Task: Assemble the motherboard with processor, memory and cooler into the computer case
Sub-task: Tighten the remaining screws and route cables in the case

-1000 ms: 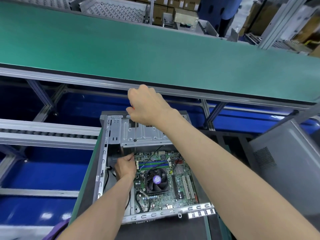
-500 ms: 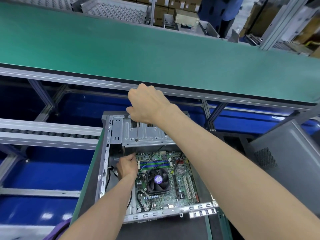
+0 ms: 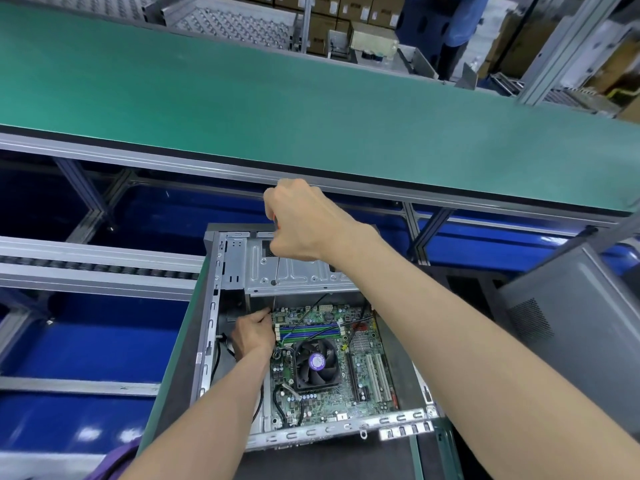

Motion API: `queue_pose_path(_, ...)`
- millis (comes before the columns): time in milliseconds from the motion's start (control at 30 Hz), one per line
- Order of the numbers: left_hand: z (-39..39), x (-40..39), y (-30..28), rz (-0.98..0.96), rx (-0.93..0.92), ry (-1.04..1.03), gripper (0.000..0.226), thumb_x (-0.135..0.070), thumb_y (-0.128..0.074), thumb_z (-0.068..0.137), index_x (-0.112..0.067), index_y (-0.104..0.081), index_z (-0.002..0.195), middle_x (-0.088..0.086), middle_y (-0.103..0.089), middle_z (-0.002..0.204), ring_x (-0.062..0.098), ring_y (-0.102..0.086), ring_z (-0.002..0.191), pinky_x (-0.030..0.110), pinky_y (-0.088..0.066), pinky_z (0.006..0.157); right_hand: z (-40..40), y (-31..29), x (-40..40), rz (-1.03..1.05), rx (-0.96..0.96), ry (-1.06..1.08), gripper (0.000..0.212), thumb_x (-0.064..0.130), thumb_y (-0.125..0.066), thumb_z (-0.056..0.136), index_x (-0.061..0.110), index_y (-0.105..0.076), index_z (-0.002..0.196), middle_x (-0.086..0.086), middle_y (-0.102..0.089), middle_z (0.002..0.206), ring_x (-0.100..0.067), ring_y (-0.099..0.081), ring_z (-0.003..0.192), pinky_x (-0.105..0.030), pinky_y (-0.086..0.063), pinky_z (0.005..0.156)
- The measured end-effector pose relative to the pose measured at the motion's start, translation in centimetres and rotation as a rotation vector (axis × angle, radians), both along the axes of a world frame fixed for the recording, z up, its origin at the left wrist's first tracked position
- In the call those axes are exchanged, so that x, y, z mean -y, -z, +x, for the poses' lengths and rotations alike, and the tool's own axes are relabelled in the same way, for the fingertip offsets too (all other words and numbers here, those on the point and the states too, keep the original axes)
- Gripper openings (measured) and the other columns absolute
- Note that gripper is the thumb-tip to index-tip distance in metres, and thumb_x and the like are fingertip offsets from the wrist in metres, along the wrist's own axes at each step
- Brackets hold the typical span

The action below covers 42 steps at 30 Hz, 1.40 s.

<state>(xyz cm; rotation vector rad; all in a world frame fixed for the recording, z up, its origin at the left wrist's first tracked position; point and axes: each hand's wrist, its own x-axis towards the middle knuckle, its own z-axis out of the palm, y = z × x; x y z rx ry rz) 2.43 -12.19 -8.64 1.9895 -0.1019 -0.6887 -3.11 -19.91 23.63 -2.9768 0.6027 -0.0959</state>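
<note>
Barely shifted: my right hand (image 3: 298,220) grips the screwdriver (image 3: 276,271) upright; left hand (image 3: 254,332) pinches its tip at the motherboard (image 3: 367,375)'s far-left corner.

My right hand (image 3: 301,220) hangs above the far end of the open case (image 3: 207,341), gripping a screwdriver (image 3: 276,271) whose shaft runs down through the drive bracket (image 3: 298,275) to the board's far-left corner. My left hand (image 3: 251,336) fills the narrow gap between the case's left wall and the motherboard (image 3: 346,393). The cooler fan (image 3: 317,363) rises mid-board, and loose black cables (image 3: 311,310) cross the memory slots beside it. My right forearm (image 3: 450,341) crosses above the board's right side.
</note>
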Motion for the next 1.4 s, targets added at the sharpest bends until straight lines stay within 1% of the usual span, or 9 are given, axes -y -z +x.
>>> queue_pose_path(133,-0.1,0.0,-0.2,0.014,0.004,-0.002,0.020,-0.022,-0.066,0.094,-0.029,-0.075,0.110,0.000,-0.074,0.110,0.016,-0.066,0.074,0.017,-0.043,0.065,-0.3,0.6,0.0,-0.039,0.036,-0.010,0.020,0.014,-0.061,0.079,0.007,-0.055,0.097,-0.008,-0.057,0.097,-0.033,-0.056,0.088,-0.041,-0.050,0.072)
queue_pose_path(300,-0.2,-0.1,-0.6,0.046,0.028,0.012,0.021,-0.023,-0.064,0.096,-0.030,-0.074,0.113,-0.006,-0.074,0.090,0.013,-0.065,0.058,0.017,-0.044,0.051,0.3,0.9,-0.4,-0.159,0.067,0.020,0.024,0.019,-0.061,0.088,0.011,-0.039,0.082,-0.001,-0.030,0.069,-0.032,-0.041,0.069,-0.032,-0.026,0.051)
queue_pose_path(433,-0.2,-0.1,-0.6,0.051,0.031,0.018,0.021,-0.023,-0.064,0.095,-0.026,-0.074,0.113,-0.002,-0.075,0.092,0.012,-0.062,0.054,0.014,-0.041,0.048,0.6,-0.2,0.2,0.013,-0.009,-0.008,0.020,0.008,-0.057,0.071,0.006,-0.060,0.090,-0.009,-0.058,0.091,-0.032,-0.058,0.083,-0.040,-0.052,0.065)
queue_pose_path(500,-0.3,-0.1,-0.7,0.054,0.032,0.021,0.021,-0.023,-0.064,0.095,-0.027,-0.074,0.113,0.000,-0.076,0.100,0.011,-0.063,0.057,0.012,-0.037,0.046,0.6,-0.1,0.4,0.023,0.009,0.037,0.008,0.008,-0.056,0.073,0.011,-0.053,0.079,-0.006,-0.052,0.082,-0.031,-0.054,0.078,-0.039,-0.047,0.060)
queue_pose_path(633,-0.4,-0.3,-1.0,0.030,0.035,0.028,0.021,-0.020,-0.064,0.095,-0.025,-0.075,0.113,-0.005,-0.076,0.096,0.004,-0.059,0.055,0.008,-0.032,0.042,1.1,0.3,-0.1,-0.155,0.027,0.082,0.026,0.019,-0.055,0.092,0.013,-0.033,0.079,0.001,-0.023,0.071,-0.031,-0.040,0.074,-0.038,-0.032,0.063)
queue_pose_path(833,-0.3,-0.3,-1.0,0.033,0.022,0.019,0.021,-0.022,-0.065,0.094,-0.027,-0.075,0.112,-0.007,-0.074,0.082,0.010,-0.063,0.054,0.013,-0.039,0.049,1.1,-1.0,0.7,-0.010,-0.082,-0.055,0.027,0.011,-0.057,0.073,0.001,-0.067,0.096,-0.013,-0.065,0.095,-0.033,-0.061,0.090,-0.041,-0.055,0.074)
queue_pose_path(1033,-0.4,-0.3,-0.9,0.033,0.029,0.019,0.021,-0.021,-0.065,0.094,-0.026,-0.075,0.112,-0.009,-0.072,0.081,0.007,-0.063,0.057,0.009,-0.033,0.046,0.8,0.8,0.5,-0.127,0.062,0.061,0.022,0.026,-0.053,0.097,0.012,-0.039,0.086,0.001,-0.023,0.070,-0.031,-0.040,0.076,-0.039,-0.033,0.063)
queue_pose_path(1233,-0.4,-0.4,-0.7,0.049,0.037,0.006,0.021,-0.022,-0.064,0.094,-0.026,-0.075,0.111,-0.017,-0.064,0.064,0.007,-0.060,0.050,0.011,-0.034,0.043,0.2,-0.1,0.3,0.000,-0.014,-0.017,0.023,0.013,-0.059,0.073,0.004,-0.062,0.094,-0.011,-0.059,0.092,-0.035,-0.060,0.085,-0.045,-0.056,0.070)
queue_pose_path(1400,-0.3,-0.3,-0.6,0.054,0.057,0.015,0.021,-0.022,-0.065,0.093,-0.026,-0.076,0.111,-0.014,-0.067,0.065,0.009,-0.058,0.046,0.013,-0.040,0.046,0.0,0.4,0.4,-0.066,0.003,0.009,0.013,0.016,-0.058,0.085,0.008,-0.047,0.086,-0.005,-0.043,0.078,-0.035,-0.050,0.079,-0.040,-0.046,0.065)
